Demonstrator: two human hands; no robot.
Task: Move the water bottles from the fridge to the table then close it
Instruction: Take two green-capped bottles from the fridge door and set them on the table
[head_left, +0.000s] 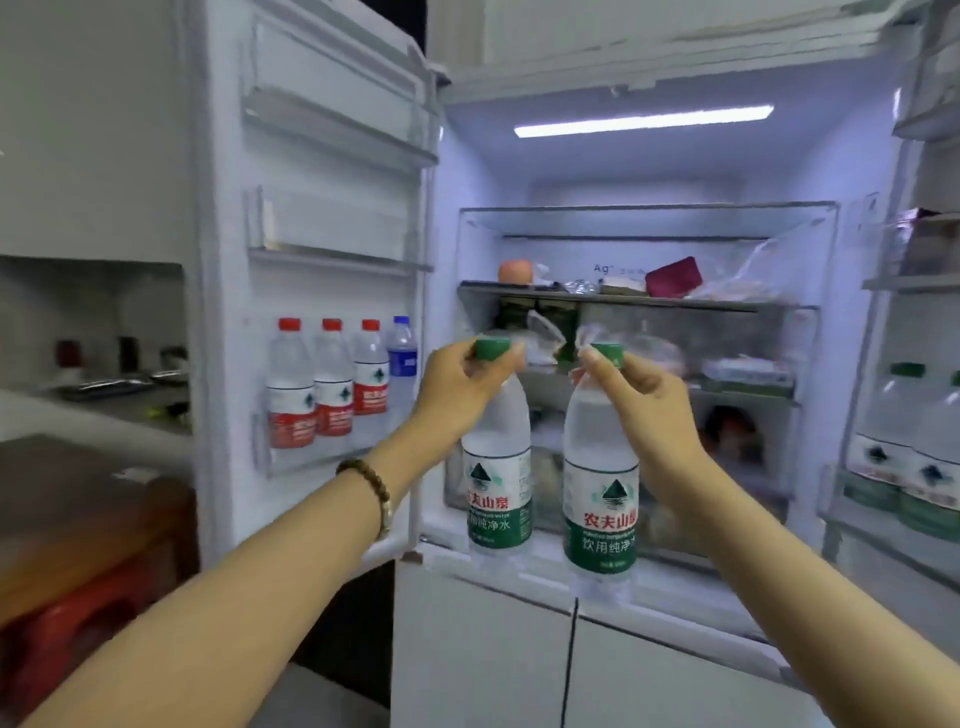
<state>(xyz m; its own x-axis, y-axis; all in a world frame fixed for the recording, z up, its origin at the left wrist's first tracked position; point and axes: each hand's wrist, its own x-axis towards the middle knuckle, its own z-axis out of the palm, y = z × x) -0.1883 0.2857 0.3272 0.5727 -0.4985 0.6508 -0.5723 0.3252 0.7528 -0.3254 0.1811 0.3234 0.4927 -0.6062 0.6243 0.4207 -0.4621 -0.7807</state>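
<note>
- The fridge (623, 182) is found open, with both upper doors swung wide and the interior light strip (644, 120) lit.
- The left hand (457, 384) is raised in front of the open compartment. Its fingers (467, 359) are pinched round the green cap of the left-hand bottle (496, 467), which hangs upright from that grip.
- The right hand (639, 400) is raised alongside. Its fingers (592, 364) are likewise pinched round the green cap of the right-hand bottle (600, 493), which is also carried upright by the cap.
- Both held bottles are clear with green-and-white labels. They are held side by side, near each other but apart, in front of the lower shelves.
- A beaded bracelet (371, 483) is worn on the left wrist.
- In the lower bin of the left door (311, 218), three red-capped bottles (332, 384) are stood upright in a row. A blue-capped bottle (401, 358) is placed just beside them at the inner end.
- In the right door, green-labelled bottles (904, 447) are stored upright, partly cut off by the frame edge.
- On the glass shelf (623, 300), an apple (516, 271) is noted at the left and a dark red packet (674, 277) towards the right, with plastic bags beside it. The contents below are too blurred to identify.
- A wooden counter (78, 509) is seen low at the left, beside the left door and well apart from both held bottles.
</note>
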